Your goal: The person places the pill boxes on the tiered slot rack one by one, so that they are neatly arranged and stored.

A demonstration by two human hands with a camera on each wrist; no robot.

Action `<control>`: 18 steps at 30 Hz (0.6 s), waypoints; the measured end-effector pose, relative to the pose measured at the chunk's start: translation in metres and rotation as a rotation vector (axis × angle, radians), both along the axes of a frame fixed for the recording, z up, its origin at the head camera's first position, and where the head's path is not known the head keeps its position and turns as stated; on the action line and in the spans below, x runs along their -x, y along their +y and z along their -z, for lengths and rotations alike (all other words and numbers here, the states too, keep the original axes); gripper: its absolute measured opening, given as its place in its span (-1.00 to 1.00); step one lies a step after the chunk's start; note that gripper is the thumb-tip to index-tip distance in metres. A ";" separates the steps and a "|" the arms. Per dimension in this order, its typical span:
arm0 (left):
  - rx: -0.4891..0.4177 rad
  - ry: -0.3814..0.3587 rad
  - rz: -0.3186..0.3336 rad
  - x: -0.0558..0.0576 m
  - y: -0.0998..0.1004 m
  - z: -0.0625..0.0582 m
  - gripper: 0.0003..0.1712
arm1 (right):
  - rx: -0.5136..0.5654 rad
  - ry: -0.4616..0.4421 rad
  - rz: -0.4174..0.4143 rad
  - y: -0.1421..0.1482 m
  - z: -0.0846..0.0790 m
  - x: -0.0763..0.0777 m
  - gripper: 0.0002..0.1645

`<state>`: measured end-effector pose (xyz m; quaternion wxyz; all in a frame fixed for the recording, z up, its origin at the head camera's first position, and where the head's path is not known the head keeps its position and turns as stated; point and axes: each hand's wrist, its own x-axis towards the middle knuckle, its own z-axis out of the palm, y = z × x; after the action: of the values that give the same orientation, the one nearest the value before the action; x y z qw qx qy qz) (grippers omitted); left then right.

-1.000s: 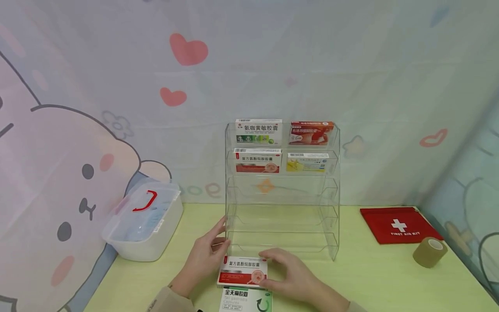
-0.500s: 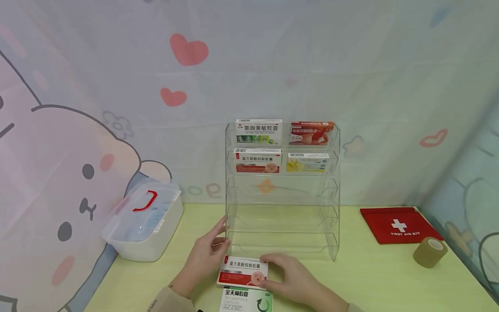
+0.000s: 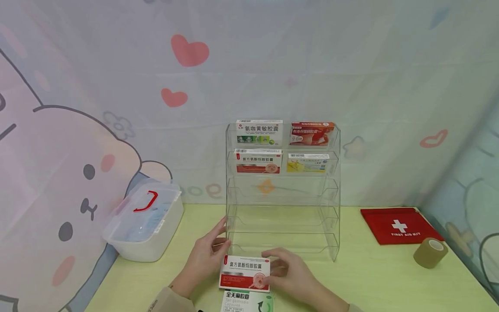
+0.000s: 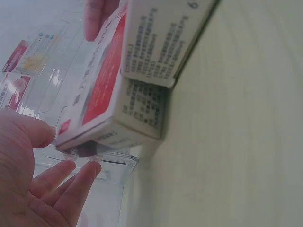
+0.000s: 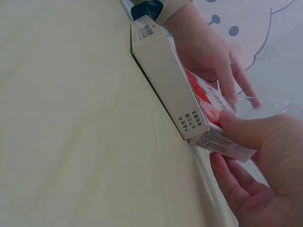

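In the head view my right hand [image 3: 290, 275] pinches the right end of a red-and-white medicine box [image 3: 243, 273], thumb on its front and fingers behind. The right wrist view shows that thumb on the printed face and fingertips [image 5: 222, 163] under the end. Beneath this box lies a green-and-white capsule box [image 3: 243, 302], partly out of frame. My left hand [image 3: 206, 255] reaches to the lower left side of a clear tiered rack [image 3: 282, 239], its index finger extended. In the left wrist view its thumb is right by the corner of the red-and-white box [image 4: 102, 90].
The rack's top two tiers carry a green-white box [image 3: 259, 133], a red box [image 3: 312, 134], another red-white box [image 3: 257, 162] and a yellow-white box [image 3: 307, 164]. A lidded white bin [image 3: 152, 242] stands left; a red first-aid pouch [image 3: 397, 225] and tan bandage roll [image 3: 429, 252] lie right.
My right hand has closed its grip on the red-and-white box, which has shifted slightly right and tilted up from the capsule box. The left hand has stayed at the rack.
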<state>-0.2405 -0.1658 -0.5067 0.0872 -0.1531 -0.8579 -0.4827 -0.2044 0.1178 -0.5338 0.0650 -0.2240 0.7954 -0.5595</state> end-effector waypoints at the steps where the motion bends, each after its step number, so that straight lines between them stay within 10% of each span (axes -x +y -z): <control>1: 0.002 0.001 0.000 0.000 0.000 0.000 -0.15 | 0.029 -0.020 0.004 0.000 0.000 0.000 -0.28; 18: -0.006 0.021 0.012 -0.001 0.001 -0.002 -0.15 | 0.088 0.025 0.012 0.019 -0.022 0.009 -0.58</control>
<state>-0.2395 -0.1651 -0.5051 0.0935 -0.1630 -0.8546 -0.4842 -0.2134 0.1365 -0.5114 0.0419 -0.2286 0.7720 -0.5916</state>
